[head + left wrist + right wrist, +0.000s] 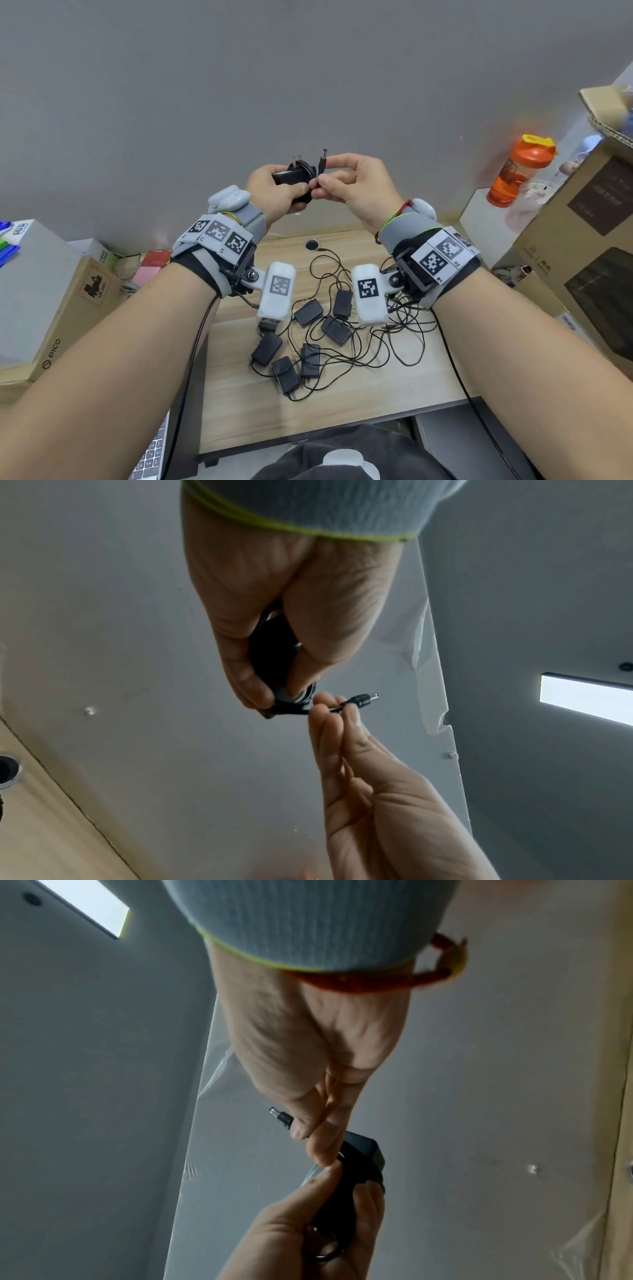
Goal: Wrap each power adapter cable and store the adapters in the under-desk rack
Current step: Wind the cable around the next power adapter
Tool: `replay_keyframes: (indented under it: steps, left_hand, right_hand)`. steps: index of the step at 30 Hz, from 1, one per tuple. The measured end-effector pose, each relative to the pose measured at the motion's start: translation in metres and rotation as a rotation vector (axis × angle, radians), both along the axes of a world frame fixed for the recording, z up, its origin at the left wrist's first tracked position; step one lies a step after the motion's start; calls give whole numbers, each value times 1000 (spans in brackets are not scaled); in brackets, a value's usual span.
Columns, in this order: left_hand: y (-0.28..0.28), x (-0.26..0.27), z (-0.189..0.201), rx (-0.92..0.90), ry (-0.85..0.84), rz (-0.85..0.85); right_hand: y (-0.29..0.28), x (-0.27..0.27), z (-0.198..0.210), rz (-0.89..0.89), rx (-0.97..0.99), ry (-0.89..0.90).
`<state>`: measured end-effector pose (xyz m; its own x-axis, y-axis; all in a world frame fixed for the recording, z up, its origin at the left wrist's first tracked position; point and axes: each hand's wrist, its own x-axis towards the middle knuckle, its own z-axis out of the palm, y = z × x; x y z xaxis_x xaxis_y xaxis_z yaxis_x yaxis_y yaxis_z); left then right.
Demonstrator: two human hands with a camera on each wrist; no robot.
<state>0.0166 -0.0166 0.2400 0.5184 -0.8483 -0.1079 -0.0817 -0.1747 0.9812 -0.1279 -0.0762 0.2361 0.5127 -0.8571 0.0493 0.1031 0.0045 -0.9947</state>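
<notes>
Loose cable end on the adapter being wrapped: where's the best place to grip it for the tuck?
Probably on the cable just behind the barrel plug, coming from the side, as the right hand pinches it now. The plug stays free to steer, while the left hand grips the adapter and its coil.

Grey wristbands (407,228) lime-edged; white marker-tag blocks (277,291); black straps, thin black cables; red cord bracelet (441,972), right wrist.

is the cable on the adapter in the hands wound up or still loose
Nearly all wound: coils sit round the adapter gripped by the left hand; only the plug end, pinched by the right hand, sticks out.
</notes>
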Motion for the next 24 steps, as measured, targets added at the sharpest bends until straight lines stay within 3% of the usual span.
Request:
replay_keyframes:
  steps: [8,13,24]
  left_hand:
    - [1,0,-2,46,39,-11]
    - [1,-5,0,67,48,-44]
    - [4,-6,1,82,27,-166]
  right_hand:
    - [8,1,-1,71,22,186]
    - [4,4,0,21,82,225]
    - [-5,12,-18,-172,-136,432]
